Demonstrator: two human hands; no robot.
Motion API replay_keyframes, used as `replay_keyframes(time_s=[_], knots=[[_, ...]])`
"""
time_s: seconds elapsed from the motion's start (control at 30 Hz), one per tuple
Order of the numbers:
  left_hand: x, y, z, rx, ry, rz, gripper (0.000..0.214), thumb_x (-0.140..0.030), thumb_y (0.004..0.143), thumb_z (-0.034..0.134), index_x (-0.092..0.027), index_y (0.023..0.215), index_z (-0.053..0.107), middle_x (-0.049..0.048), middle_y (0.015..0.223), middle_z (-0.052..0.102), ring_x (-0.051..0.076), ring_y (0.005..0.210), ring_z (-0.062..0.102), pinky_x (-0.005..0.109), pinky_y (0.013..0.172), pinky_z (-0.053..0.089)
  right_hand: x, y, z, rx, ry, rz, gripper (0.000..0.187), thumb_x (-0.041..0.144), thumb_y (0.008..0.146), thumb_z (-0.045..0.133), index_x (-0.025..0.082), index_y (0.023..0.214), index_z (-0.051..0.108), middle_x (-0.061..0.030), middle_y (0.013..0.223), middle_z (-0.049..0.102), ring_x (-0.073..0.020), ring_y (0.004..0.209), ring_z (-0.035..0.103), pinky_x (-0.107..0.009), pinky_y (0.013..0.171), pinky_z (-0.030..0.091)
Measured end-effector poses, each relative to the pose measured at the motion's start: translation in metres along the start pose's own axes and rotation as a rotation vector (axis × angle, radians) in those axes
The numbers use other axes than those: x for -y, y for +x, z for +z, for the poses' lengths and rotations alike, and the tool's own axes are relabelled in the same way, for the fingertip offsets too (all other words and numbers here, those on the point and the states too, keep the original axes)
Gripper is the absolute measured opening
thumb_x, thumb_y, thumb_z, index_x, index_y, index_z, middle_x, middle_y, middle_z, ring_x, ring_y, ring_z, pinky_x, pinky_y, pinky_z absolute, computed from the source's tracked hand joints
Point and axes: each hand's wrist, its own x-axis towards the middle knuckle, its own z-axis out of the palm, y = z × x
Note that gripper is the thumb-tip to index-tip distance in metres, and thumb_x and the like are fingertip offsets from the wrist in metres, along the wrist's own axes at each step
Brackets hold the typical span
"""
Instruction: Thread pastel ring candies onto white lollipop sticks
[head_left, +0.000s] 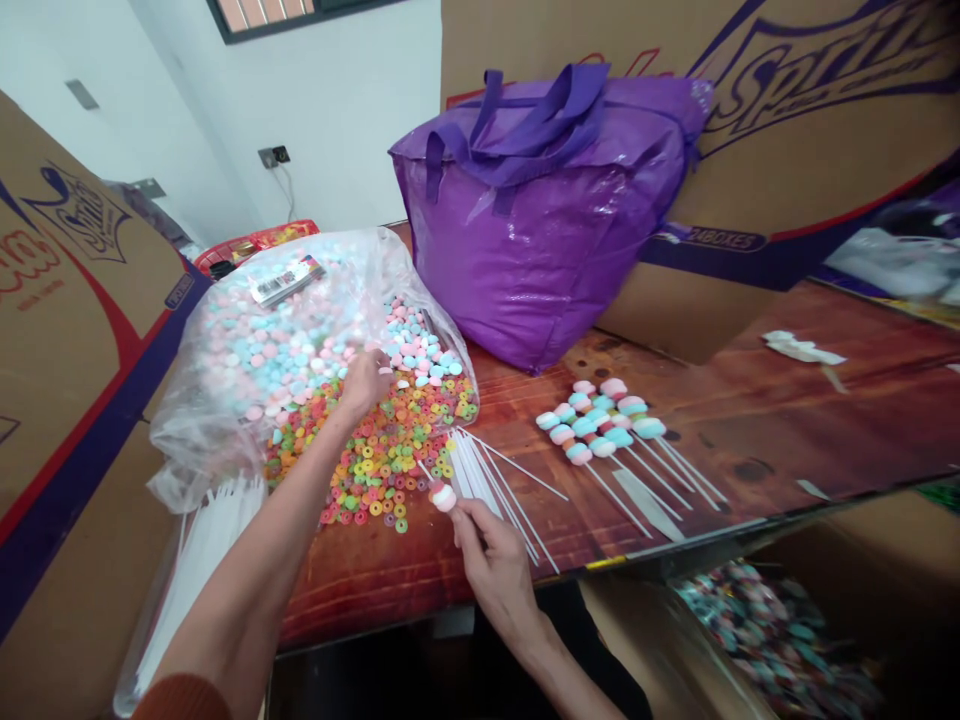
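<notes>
My left hand point(365, 380) reaches into the clear plastic bag point(225, 400) of pink and blue marshmallow candies point(270, 350), its fingers curled at the edge of the pile; what they hold I cannot make out. My right hand point(491, 560) pinches a thin white stick point(426, 473) with a pink-and-white marshmallow point(443, 497) threaded on it. A heap of colourful ring candies point(382, 455) lies between the hands. Loose white sticks point(495, 485) lie just right of the heap. Several finished marshmallow skewers point(607, 425) rest further right on the wooden table point(787, 400).
A big purple zipped bag point(547, 220) stands at the back of the table. Large cardboard boxes point(810, 130) rise behind and on the left point(67, 330). A bundle of sticks in plastic point(202, 550) hangs at the table's left edge. More candy point(780, 630) sits below right.
</notes>
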Motion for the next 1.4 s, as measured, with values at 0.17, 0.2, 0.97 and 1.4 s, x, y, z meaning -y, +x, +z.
replay_keyframes(time_s=[0.17,0.2,0.97,1.4], knots=[[0.011,-0.054,-0.008,0.026,-0.803,-0.037,0.042,-0.036,0.075,0.075,-0.013,0.108,0.064,0.0047,0.089,0.064,0.016,0.075,0.060,0.026,0.065,0.048,-0.002,0.001,-0.001,-0.011,0.067,0.034,0.024,0.030,0.099,0.048,0.018,0.092,0.067,0.0024,0.064,0.053,-0.0117,0.056,0.050,-0.022,0.055,0.040],[0.013,-0.069,-0.007,0.068,-0.986,-0.041,0.042,-0.039,0.070,0.079,-0.014,0.101,0.066,0.0033,0.084,0.064,0.016,0.075,0.060,0.026,0.066,0.048,-0.002,0.001,-0.001,-0.006,0.084,0.048,0.024,0.031,0.099,0.048,0.018,0.094,0.068,0.0022,0.065,0.054,-0.0119,0.056,0.051,-0.022,0.055,0.041],[0.038,-0.206,0.024,-0.193,-1.643,-0.408,0.046,-0.040,0.059,0.091,-0.019,0.097,0.078,0.0047,0.096,0.075,0.012,0.074,0.066,0.025,0.074,0.053,0.025,-0.016,0.017,0.232,0.028,0.038,0.026,0.031,0.098,0.047,0.016,0.095,0.068,-0.0006,0.068,0.059,-0.0133,0.060,0.057,-0.022,0.057,0.045],[0.043,-0.215,0.041,-0.401,-1.431,-0.322,0.034,-0.042,0.070,0.084,-0.018,0.094,0.077,0.0030,0.090,0.074,0.015,0.081,0.065,0.026,0.077,0.052,0.035,-0.018,0.024,0.297,-0.079,-0.062,0.027,0.028,0.100,0.044,0.017,0.093,0.068,-0.0026,0.070,0.064,-0.0146,0.060,0.057,-0.023,0.055,0.042]])
